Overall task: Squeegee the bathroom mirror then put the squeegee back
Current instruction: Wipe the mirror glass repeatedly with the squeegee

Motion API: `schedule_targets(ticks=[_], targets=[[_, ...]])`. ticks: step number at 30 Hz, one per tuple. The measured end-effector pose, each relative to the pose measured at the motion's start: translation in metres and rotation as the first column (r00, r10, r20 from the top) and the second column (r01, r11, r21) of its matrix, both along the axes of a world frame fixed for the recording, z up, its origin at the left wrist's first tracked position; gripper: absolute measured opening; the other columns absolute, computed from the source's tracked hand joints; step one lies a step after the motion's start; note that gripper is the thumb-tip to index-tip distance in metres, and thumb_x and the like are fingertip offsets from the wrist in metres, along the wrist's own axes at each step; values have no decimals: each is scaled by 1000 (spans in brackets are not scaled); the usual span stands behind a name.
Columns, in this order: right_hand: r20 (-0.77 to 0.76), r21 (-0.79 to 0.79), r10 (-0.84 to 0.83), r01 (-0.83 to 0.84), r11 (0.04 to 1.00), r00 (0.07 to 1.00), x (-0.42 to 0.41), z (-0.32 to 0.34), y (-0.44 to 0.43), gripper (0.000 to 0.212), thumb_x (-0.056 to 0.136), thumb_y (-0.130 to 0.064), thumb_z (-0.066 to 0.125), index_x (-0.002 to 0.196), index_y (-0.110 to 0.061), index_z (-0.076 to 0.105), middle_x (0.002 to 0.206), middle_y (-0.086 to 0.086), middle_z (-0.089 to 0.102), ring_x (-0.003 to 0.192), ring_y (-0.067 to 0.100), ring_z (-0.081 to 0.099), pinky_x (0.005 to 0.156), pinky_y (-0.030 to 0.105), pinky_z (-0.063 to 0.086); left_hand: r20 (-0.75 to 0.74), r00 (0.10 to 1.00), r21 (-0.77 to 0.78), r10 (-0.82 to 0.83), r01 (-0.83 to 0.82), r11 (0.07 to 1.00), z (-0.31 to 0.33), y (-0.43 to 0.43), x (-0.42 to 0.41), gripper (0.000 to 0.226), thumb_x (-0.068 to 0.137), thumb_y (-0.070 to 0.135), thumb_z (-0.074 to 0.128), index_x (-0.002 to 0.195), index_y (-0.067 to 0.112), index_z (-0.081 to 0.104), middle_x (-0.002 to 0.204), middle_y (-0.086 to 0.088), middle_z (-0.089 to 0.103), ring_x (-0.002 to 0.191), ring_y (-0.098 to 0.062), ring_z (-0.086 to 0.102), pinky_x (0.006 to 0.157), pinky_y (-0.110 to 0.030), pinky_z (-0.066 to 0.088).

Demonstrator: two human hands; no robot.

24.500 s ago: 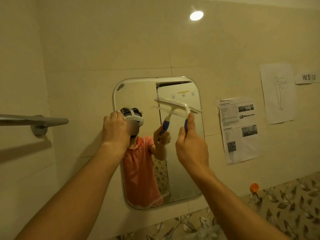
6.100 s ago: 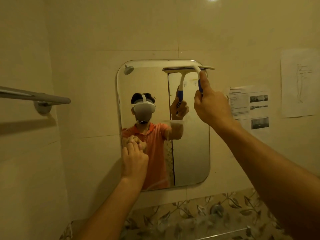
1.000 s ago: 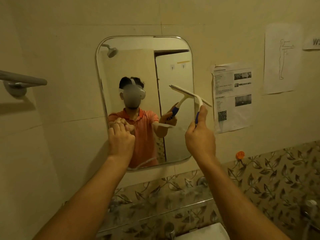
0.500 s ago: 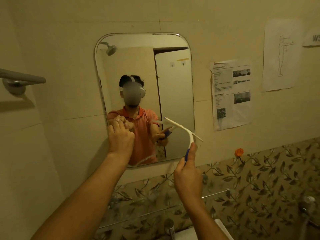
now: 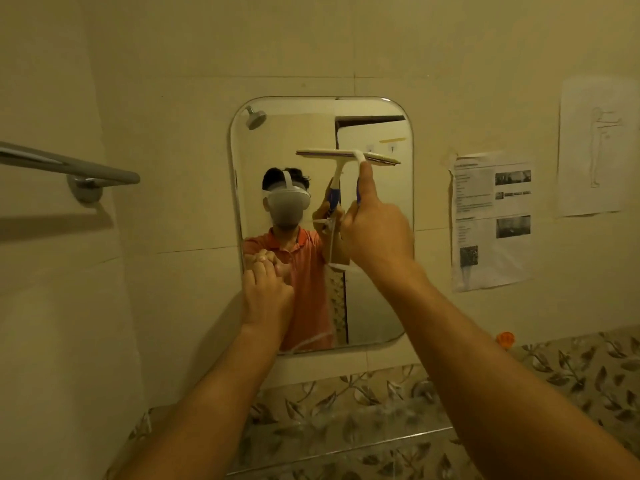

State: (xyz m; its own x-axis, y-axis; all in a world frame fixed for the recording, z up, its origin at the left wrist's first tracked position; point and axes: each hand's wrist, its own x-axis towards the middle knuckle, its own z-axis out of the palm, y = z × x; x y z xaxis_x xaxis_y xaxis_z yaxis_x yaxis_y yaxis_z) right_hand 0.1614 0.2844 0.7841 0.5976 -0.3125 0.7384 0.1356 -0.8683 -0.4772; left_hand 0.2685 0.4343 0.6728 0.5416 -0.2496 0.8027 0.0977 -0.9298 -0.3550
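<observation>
**A:** Which step was in hand?

**B:** The wiping, I'd judge. The squeegee (image 5: 348,155) was on the mirror (image 5: 370,317), its blade lying almost level across the glass at about 1 o'clock. The right hand (image 5: 375,226) was wrapped round the blue handle, with the thumb stretched up the white neck toward the blade.

**A:** And the other hand?

**B:** The left hand (image 5: 266,289) was at about 8 o'clock on the mirror, by its left edge. Its fingers were curled into a loose fist with the knuckles against the glass. I saw nothing in it.

**A:** What did the next move call for?

**B:** With the blade set high, probably a straight pull toward 6 o'clock, keeping the rubber flat and pressed evenly so it left no line. A faint pale streak curved near the bottom edge, so that strip likely wanted a pass too. Only then the putting back, and I couldn't see where the squeegee belonged.

**A:** Any writing or brand?

**B:** None I could read on the squeegee. At 3 o'clock from the mirror a printed sheet (image 5: 491,220) was stuck to the wall, with small photographs and blocks of text too fine to make out. Further out, at 2 o'clock, hung a paper with a line drawing (image 5: 594,147) of a standing figure and no legible words.

**A:** Anything else?

**B:** A towel bar (image 5: 69,168) at 9 o'clock, and a small orange fitting (image 5: 505,338) at 4 o'clock.
</observation>
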Motion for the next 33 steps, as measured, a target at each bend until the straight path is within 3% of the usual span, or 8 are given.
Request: schedule_targets(ticks=[5,10,14,21,25,28,33], targets=[[-70,-60,-68,64,996,995,3,3,1,83,103,-26,48,158,-37,-13,80,8,59,62,18,56,48,32,41,-37,999,-26,-24,23,999,3,0,-3,40,102,19,46,138,4,53,133,-23,55,120,-35,52,90,-38,44],[-127,-59,-59,52,997,990,-4,-44,15,85,103,-23,44,156,-37,-21,72,6,57,56,17,55,45,31,45,-53,998,-28,-16,15,1000,3,2,-9,37,83,24,76,117,9,70,117,-20,63,107,-33,54,79,-36,44],[-194,-82,-74,59,995,978,-6,-88,22,88,103,-23,44,153,-37,-28,74,7,58,59,20,57,52,35,53,-50,998,17,26,-25,1000,0,2,-8,33,92,25,64,123,14,69,122,-16,61,109,-30,52,81,-35,42],[-313,-93,-34,4,996,949,-27,-148,22,94,104,-32,45,148,-37,-38,84,4,57,62,14,52,55,30,46,-57,997,11,60,-59,998,-1,3,-6,44,99,25,58,140,8,55,141,-22,49,125,-34,47,95,-37,43],[-361,-74,-31,5,997,932,-34,-154,22,90,104,-27,41,149,-35,-36,82,2,55,54,8,41,47,23,37,-65,997,-24,36,-38,999,3,1,-12,42,96,27,61,135,10,60,133,-19,56,119,-31,52,90,-35,45],[-303,-57,14,-33,998,953,-38,-136,20,86,105,-33,38,149,-39,-35,78,1,57,55,9,45,45,25,36,-84,996,-24,22,-24,999,4,1,-13,40,96,25,60,132,9,62,133,-20,56,118,-31,53,90,-35,45],[-64,-41,77,-79,996,995,-29,-64,18,82,105,-28,44,155,-43,-20,70,2,59,56,16,58,49,33,55,-76,997,-52,-10,6,999,2,3,-9,40,98,23,52,134,7,56,134,-22,52,119,-34,50,92,-38,44]])
